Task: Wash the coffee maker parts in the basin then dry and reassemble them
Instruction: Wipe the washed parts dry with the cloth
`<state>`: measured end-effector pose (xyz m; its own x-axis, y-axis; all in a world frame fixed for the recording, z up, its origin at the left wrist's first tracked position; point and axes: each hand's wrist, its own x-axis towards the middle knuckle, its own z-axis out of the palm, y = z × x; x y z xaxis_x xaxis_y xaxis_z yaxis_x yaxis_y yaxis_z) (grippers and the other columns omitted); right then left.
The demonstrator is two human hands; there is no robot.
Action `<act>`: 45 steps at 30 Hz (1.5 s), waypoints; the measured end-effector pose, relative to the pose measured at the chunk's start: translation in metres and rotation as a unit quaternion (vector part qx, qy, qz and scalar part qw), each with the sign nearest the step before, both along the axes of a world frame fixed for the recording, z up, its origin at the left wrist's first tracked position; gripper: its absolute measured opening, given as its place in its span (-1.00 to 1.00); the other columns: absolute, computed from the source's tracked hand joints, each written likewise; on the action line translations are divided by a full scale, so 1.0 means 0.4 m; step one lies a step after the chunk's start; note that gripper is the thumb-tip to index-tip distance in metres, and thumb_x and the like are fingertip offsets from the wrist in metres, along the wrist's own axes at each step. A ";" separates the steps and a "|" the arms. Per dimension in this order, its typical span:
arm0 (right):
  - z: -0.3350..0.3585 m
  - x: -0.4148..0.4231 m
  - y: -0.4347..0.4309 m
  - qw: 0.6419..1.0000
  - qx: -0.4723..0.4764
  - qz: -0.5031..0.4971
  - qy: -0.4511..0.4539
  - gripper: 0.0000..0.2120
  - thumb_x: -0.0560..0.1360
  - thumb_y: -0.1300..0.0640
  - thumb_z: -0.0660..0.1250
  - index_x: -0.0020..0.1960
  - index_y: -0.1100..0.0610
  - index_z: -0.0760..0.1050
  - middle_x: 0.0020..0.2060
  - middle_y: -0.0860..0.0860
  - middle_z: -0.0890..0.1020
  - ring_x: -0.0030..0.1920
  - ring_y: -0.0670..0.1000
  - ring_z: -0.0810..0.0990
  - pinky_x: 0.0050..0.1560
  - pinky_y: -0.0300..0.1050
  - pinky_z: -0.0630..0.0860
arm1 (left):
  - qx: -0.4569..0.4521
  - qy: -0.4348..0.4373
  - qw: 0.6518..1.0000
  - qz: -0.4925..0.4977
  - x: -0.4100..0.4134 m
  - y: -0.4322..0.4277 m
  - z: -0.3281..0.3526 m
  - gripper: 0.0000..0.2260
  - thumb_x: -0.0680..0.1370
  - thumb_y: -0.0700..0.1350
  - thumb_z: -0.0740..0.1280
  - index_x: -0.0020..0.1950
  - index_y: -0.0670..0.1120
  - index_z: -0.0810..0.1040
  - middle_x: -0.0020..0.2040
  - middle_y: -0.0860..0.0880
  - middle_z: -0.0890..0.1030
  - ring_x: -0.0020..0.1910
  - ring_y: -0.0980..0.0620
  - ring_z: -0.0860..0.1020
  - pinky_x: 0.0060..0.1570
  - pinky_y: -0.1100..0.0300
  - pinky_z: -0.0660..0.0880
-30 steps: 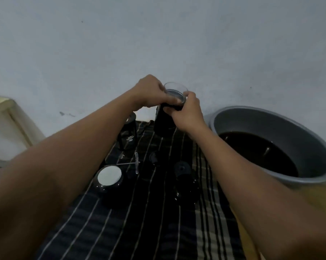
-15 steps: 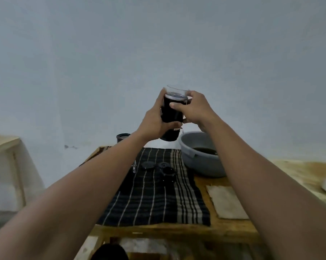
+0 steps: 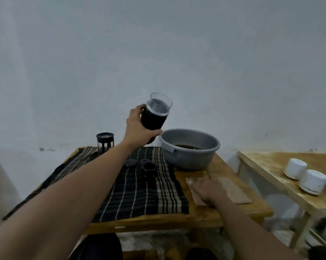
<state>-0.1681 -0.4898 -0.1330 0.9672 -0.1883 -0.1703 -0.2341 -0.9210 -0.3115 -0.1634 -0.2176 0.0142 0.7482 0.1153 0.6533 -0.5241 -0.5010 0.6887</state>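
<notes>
My left hand (image 3: pixel 137 126) grips a dark cylindrical coffee maker body (image 3: pixel 154 117) with a clear rim, held tilted in the air above the table's back edge, just left of the grey basin (image 3: pixel 190 156). The basin holds dark water. My right hand (image 3: pixel 207 188) is blurred and lies on a brown cloth (image 3: pixel 231 190) on the wooden table, fingers spread. On the black striped cloth (image 3: pixel 135 194) lie two small round black parts (image 3: pixel 137 162) and a black ring-shaped part (image 3: pixel 148 170). A black-framed filter holder (image 3: pixel 105 143) stands upright at the cloth's back left.
The wooden table (image 3: pixel 224 216) ends close in front of me. A second wooden table (image 3: pixel 271 166) stands to the right with two white cups (image 3: pixel 304 177) upside down on it. A plain wall is right behind the tables.
My right hand let go of the coffee maker body and dropped to the brown cloth. The left hand alone now holds the body, tilted. The view pulled back from the table.
</notes>
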 end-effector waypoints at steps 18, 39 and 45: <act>0.335 -0.106 0.179 0.721 0.486 0.017 -0.493 -0.74 0.69 -0.02 0.18 -0.13 0.04 0.44 -0.31 -0.04 0.53 -0.34 -0.14 0.51 -0.29 -0.15 0.51 | 0.284 0.055 0.957 0.026 0.004 -0.031 -0.050 -0.24 0.34 0.00 0.56 0.47 0.18 0.31 0.34 0.10 0.47 0.29 -0.12 0.39 0.18 -0.21 0.42; 0.342 -0.070 0.223 0.765 0.570 0.292 -0.062 -0.15 0.24 -0.29 0.59 0.37 0.13 0.48 0.12 0.08 0.65 0.02 0.00 0.64 0.01 -0.01 0.56 | 0.449 -0.172 0.868 0.126 0.052 0.037 -0.026 -0.34 0.31 0.00 0.55 0.35 0.16 0.36 0.29 0.08 0.54 0.29 -0.19 0.45 0.07 -0.24 0.38; 0.322 -0.062 0.259 0.554 0.817 0.145 -0.069 -0.59 0.52 -0.12 0.41 0.16 0.20 0.67 0.18 0.28 0.63 0.05 0.18 0.59 -0.09 -0.06 0.46 | 0.384 -0.197 0.883 0.186 0.050 0.015 -0.031 -0.54 0.42 -0.04 0.23 0.34 0.12 0.39 0.28 0.04 0.54 0.29 -0.22 0.46 0.04 -0.23 0.37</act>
<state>-0.1927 -0.3860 -0.0042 0.9413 0.2756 0.1951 -0.0207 0.6237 -0.7814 -0.1436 -0.2115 0.0020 0.4497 -0.2837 0.8469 -0.3475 -0.9291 -0.1267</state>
